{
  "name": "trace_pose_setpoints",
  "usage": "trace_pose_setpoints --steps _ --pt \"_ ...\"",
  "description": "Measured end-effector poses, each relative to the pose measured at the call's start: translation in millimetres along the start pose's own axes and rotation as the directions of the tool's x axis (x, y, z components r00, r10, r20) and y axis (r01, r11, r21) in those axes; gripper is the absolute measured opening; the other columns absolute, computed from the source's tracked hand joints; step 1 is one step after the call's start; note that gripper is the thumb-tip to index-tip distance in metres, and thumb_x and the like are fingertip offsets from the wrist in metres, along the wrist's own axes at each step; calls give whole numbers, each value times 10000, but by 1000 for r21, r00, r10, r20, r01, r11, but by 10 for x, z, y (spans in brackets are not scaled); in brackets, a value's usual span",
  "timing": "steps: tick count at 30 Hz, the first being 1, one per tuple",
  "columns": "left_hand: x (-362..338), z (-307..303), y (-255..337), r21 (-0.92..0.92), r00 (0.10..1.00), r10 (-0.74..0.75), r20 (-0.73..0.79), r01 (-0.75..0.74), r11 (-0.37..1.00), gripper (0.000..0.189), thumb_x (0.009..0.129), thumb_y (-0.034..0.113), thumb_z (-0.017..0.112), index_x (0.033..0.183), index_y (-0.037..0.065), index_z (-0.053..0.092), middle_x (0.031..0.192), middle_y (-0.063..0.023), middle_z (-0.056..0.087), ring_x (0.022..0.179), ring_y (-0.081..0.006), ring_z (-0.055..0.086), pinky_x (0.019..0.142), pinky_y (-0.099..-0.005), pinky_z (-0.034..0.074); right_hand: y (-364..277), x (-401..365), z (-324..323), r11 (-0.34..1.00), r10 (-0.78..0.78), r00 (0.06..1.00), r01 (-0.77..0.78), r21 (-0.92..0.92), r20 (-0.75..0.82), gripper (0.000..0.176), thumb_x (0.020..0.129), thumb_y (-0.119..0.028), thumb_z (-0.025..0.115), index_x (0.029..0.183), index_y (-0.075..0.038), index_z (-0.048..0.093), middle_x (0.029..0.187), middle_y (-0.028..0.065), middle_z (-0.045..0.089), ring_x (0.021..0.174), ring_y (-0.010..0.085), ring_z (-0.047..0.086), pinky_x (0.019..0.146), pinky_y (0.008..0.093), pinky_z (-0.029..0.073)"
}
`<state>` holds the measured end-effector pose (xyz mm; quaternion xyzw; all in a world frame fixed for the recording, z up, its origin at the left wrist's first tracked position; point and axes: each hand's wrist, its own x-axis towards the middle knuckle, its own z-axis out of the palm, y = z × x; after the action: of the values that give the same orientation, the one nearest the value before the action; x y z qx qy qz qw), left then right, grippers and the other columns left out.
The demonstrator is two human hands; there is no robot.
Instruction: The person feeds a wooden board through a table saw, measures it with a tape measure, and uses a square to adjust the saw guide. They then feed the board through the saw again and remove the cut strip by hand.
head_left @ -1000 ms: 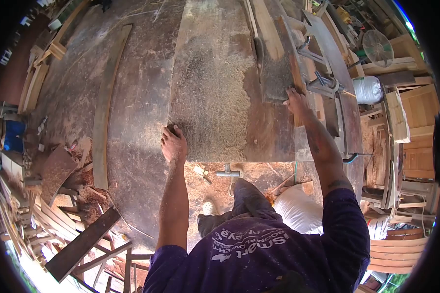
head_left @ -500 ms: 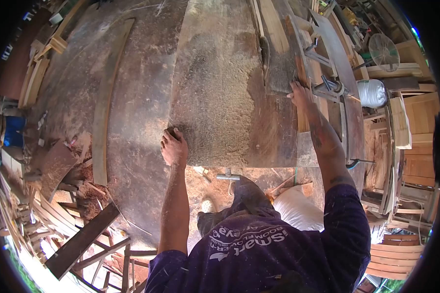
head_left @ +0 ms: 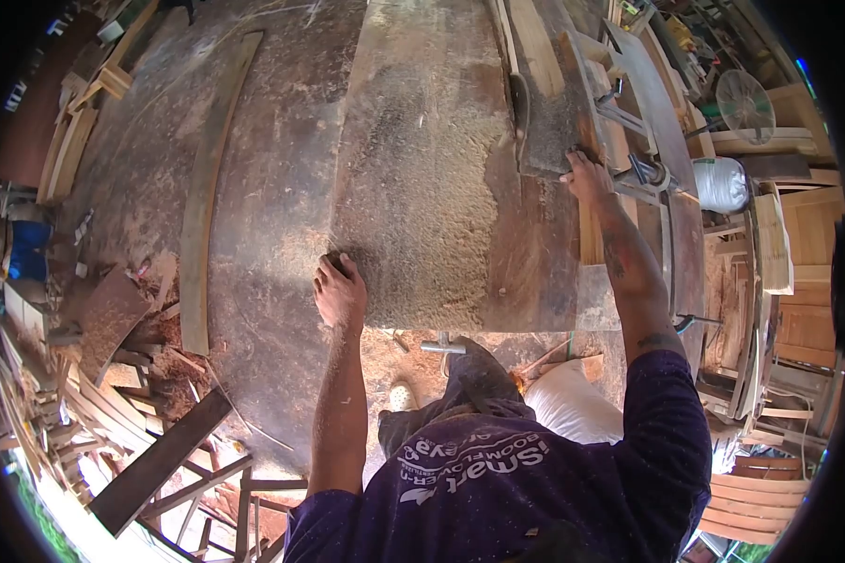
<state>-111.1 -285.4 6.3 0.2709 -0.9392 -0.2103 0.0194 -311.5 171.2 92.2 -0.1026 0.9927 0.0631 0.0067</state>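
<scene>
A wide wooden slab (head_left: pixel 422 159), thick with sawdust, lies flat on a big saw table (head_left: pixel 272 206). My left hand (head_left: pixel 340 291) grips the slab's near left edge, fingers curled over it. My right hand (head_left: pixel 589 175) presses on the slab's right side, against a wooden fence strip (head_left: pixel 587 141). A narrow saw slot (head_left: pixel 519 103) with a dark blade runs just left of that hand. I lean over the table in a purple shirt.
A long loose wooden strip (head_left: pixel 197 197) lies on the table's left part. Offcuts and planks (head_left: pixel 113 394) pile up at the lower left. A white sack (head_left: pixel 573 403) lies by my feet, another (head_left: pixel 721 183) at the right beside a fan (head_left: pixel 745 105).
The slab has slid away from me along the fence. Both hands have stayed on it and moved forward with it, and my view has shifted slightly.
</scene>
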Motion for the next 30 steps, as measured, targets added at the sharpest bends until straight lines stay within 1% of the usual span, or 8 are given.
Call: trace_pose_setpoints --steps 7,9,16,18,20,22,28,30 --pt "-2 23 -20 -21 999 -18 31 19 1000 564 1009 431 340 1315 -35 430 1191 -265 575 1108 -420 562 937 -497 469 44 154 47 1000 21 1000 -22 8 20 567 813 -271 711 1293 -39 516 1310 170 555 1047 378 631 893 443 520" --pt "4 24 -23 -25 999 -12 31 13 1000 561 1009 430 342 1307 -36 431 1195 -262 574 1108 -421 561 936 -499 469 37 177 42 1000 15 1000 -15 4 -24 559 810 -264 713 1281 -32 523 1294 164 564 1039 373 634 879 445 523" --pt "-22 -19 12 -44 1000 -12 1 12 999 504 1006 424 363 1238 -15 450 1155 -245 586 1083 -424 566 910 -517 475 51 311 -26 1000 15 1000 -16 16 22 568 811 -248 714 1298 -36 514 1284 144 570 1036 376 631 872 461 515" --pt "-23 -33 24 -42 1000 -8 -3 8 999 494 1005 421 368 1233 -9 452 1146 -239 588 1076 -424 567 896 -518 482 68 359 -16 999 25 999 -26 19 45 579 842 -231 686 1340 -24 476 1300 172 552 1075 397 608 950 476 475" --pt "-24 -49 31 -39 1000 -6 -8 6 999 485 1005 418 372 1228 -4 453 1138 -233 591 1069 -424 568 882 -519 488 84 428 0 999 36 998 -38 39 44 582 840 -233 688 1341 -26 476 1306 171 550 1091 394 600 947 475 476" --pt "-8 -76 49 -29 998 -34 59 36 999 475 1001 412 387 1225 0 459 1136 -227 594 1076 -417 566 874 -509 496 117 522 38 997 45 998 -47 61 38 585 839 -234 690 1342 -27 476 1311 170 547 1106 390 593 945 474 477" --pt "-4 2 -31 -9 1000 -19 9 19 1000 480 996 397 412 1244 -9 473 1127 -234 601 1072 -403 575 882 -493 491 356 969 210 996 35 999 -37 79 29 565 830 -227 694 1325 -32 504 1341 175 530 1146 384 572 948 466 471" --pt "12 -10 -49 -24 999 -23 38 23 999 478 989 385 431 1261 -5 475 1123 -227 609 1064 -402 579 878 -492 491 386 1106 196 995 34 999 -36 92 18 565 820 -219 704 1314 -25 512 1336 176 536 1174 380 553 966 465 456"
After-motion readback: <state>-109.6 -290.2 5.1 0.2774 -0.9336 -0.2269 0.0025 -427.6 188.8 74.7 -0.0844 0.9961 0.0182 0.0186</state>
